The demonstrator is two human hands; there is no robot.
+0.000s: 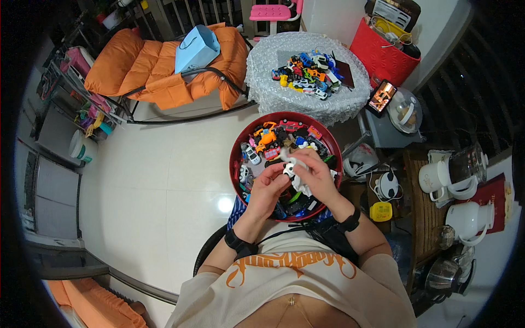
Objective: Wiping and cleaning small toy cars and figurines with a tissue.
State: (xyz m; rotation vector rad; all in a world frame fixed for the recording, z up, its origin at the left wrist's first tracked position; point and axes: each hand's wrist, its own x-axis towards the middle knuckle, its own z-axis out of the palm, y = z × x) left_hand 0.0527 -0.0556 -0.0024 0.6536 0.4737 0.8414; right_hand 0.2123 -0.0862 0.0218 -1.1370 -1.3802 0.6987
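A small white toy with black spots, perhaps a panda (289, 168), is pinched in my left hand (268, 188), and its exact shape is partly hidden by fingers. My right hand (318, 174) holds a crumpled white cloth or tissue (302, 186) against the toy. Both hands are above a round red tub (234, 172) on my lap, filled with toy vehicles. Among them are an orange construction vehicle (267, 137) and a white toy car (251, 154).
Beyond the tub stands a round table with a lace cloth (262, 94), bearing a heap of toy vehicles (307, 74). A phone (382, 97) leans at its right. An orange padded lounge chair (151, 61) holds a blue paper bag (197, 49). White jugs (467, 219) stand on the right shelf.
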